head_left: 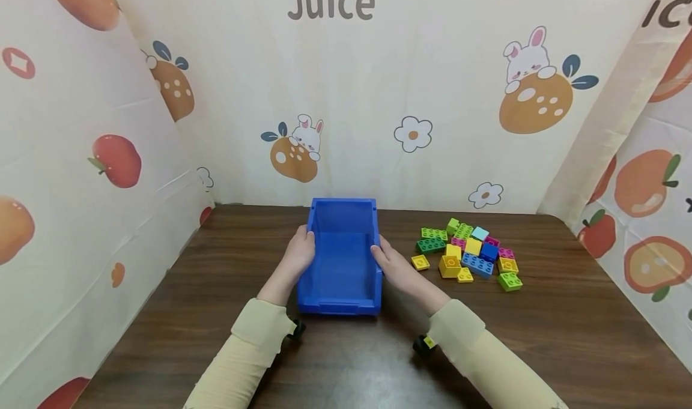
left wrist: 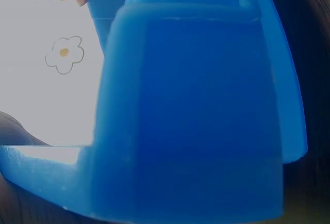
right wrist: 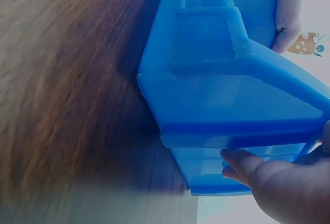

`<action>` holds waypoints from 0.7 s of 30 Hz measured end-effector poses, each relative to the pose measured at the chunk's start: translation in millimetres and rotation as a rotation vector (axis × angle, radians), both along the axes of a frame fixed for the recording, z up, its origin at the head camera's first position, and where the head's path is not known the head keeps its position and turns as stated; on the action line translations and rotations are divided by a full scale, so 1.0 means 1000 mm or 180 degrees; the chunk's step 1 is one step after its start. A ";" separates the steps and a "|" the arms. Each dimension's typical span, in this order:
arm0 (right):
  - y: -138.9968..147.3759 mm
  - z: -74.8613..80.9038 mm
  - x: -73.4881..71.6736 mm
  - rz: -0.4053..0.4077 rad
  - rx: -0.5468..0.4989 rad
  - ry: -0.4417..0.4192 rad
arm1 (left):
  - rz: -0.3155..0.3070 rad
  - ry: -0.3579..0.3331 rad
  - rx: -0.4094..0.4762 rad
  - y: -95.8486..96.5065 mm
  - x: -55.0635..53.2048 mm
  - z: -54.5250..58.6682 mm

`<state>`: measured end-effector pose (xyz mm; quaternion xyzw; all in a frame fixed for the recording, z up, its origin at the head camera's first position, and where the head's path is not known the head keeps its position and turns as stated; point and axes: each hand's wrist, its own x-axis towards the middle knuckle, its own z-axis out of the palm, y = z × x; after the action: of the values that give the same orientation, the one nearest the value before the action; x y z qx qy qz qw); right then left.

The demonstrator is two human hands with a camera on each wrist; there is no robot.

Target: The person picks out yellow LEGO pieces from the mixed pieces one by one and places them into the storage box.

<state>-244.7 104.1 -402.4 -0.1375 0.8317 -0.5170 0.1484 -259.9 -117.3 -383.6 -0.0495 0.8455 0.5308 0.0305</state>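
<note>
Brown tabletop (head_left: pixel 216 271) meets printed curtain (head_left: pixel 346 84); both hands' fingers (head_left: pixel 310 241) (head_left: pixel 379 255) pinch a blue bin (head_left: pixel 345 215)

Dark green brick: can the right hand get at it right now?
Probably not while the right hand holds the blue bin; once released, likely, since only tabletop shows between hand and the dark green brick.

Free room inside bin (head_left: pixel 339 265), bricks (head_left: pixel 473 247) right
</note>
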 end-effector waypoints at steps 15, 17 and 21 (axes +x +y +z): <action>0.025 0.000 0.006 0.0091 0.0031 -0.0056 | -0.0096 -0.0005 0.0088 0.021 0.005 -0.002; 0.028 0.000 0.006 0.0091 0.0029 -0.0064 | -0.0101 -0.0006 0.0099 0.024 0.005 -0.003; 0.035 0.001 0.008 0.0080 0.0031 -0.0068 | -0.0118 0.0005 0.0157 0.030 0.005 -0.004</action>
<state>-237.0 139.5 -401.7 -0.1418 0.8308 -0.5124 0.1645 -255.0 -87.1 -387.6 -0.0326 0.8330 0.5508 0.0409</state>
